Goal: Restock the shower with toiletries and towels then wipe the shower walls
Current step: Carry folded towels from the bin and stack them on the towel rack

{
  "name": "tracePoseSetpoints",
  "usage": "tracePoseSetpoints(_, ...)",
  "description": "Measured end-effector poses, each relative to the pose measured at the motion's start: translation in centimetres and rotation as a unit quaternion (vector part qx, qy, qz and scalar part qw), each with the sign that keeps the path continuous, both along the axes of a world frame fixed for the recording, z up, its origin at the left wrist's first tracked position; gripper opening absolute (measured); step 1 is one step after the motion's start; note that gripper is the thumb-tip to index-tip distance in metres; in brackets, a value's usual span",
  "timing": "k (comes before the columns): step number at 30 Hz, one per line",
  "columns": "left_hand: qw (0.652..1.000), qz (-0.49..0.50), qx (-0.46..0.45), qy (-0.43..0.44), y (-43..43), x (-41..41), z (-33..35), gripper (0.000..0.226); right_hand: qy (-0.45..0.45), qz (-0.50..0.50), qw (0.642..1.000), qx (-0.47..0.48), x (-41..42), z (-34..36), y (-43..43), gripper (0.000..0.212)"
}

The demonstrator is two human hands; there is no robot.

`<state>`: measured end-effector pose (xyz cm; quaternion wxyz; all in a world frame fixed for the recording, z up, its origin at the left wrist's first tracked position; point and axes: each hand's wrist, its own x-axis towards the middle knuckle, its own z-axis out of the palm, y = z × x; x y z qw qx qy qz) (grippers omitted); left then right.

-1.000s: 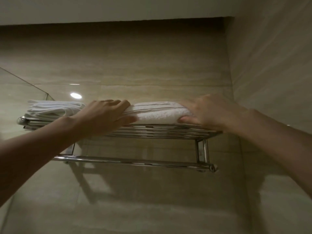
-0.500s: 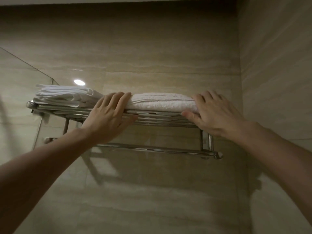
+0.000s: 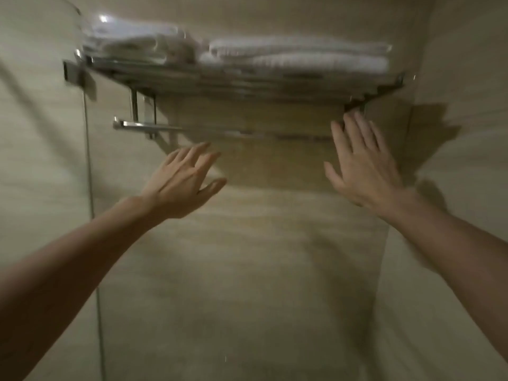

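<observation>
Hovering splayed and empty below the towel rack (image 3: 247,83), left hand (image 3: 181,185) and right hand (image 3: 362,169) could knock it on rising, tipping the folded towels (image 3: 297,59) off.

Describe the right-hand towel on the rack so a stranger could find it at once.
High on the beige tiled wall hangs a chrome towel rack. On its right half lies the white folded towel. It is flat and neatly squared, unlike the rumpled white pile at its left.

Glossy chrome metal rack (image 3: 242,83), white terry-cloth towels (image 3: 297,57), polished stone-look wall (image 3: 247,270)
</observation>
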<state>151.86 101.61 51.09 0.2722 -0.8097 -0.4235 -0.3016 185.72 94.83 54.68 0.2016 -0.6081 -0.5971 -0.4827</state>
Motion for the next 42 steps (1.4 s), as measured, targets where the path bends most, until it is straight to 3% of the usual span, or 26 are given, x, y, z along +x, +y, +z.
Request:
tracePoseSetpoints(6, 0.986, -0.027, -0.161, 0.035, -0.8, -4.2, -11.9, 0.053, 0.094, -0.02, 0.989, -0.115, -3.7, -12.5, -4.0, 0.065)
tracePoseSetpoints(11, 0.957, -0.039, -0.285, 0.045, -3.4, -6.6, -22.5, 0.052, 0.098, -0.062, 0.967, -0.227, -6.2, -23.3, -8.7, 0.045)
tracePoseSetpoints(14, 0.935, -0.039, -0.35, 0.038, -5.4, -8.1, -29.4, 0.051, 0.119, -0.047, 0.956, -0.265, -6.8, -29.4, -11.9, 0.05)
tracePoseSetpoints(17, 0.891, -0.005, -0.454, -0.022, -7.9, -9.7, -36.8, 0.049, 0.151, -0.052, 0.943, -0.292, -7.0, -35.9, -15.1, 0.043)
tracePoseSetpoints(20, 0.815, 0.019, -0.57, -0.105, -11.4, -10.9, -44.2, 0.047, 0.191, -0.071, 0.914, -0.351, -7.0, -42.9, -18.9, 0.036)
tracePoseSetpoints(24, 0.702, 0.068, -0.692, -0.155, -18.0, -12.9, -54.4, 0.04, 0.263, -0.13, 0.823, -0.486, -7.7, -51.5, -26.4, 0.041)
tracePoseSetpoints(30, 0.579, 0.167, -0.77, -0.212, -31.6, -16.7, -66.8, 0.02, 0.289, -0.182, 0.652, -0.677, -8.7, -60.5, -37.5, 0.038)
tracePoseSetpoints(33, 0.51, 0.226, -0.791, -0.251, -38.1, -20.4, -72.9, 0.016, 0.353, -0.202, 0.564, -0.719, -8.3, -63.8, -41.1, 0.037)
tracePoseSetpoints(36, 0.464, 0.288, -0.79, -0.278, -45.3, -24.2, -77.7, 0.021, 0.407, -0.199, 0.493, -0.742, -8.4, -65.8, -42.9, 0.037)
tracePoseSetpoints(42, 0.417, 0.375, -0.748, -0.355, -57.1, -22.4, -71.0, 0.014, 0.485, -0.127, 0.453, -0.737, -9.4, -71.8, -42.1, 0.026)
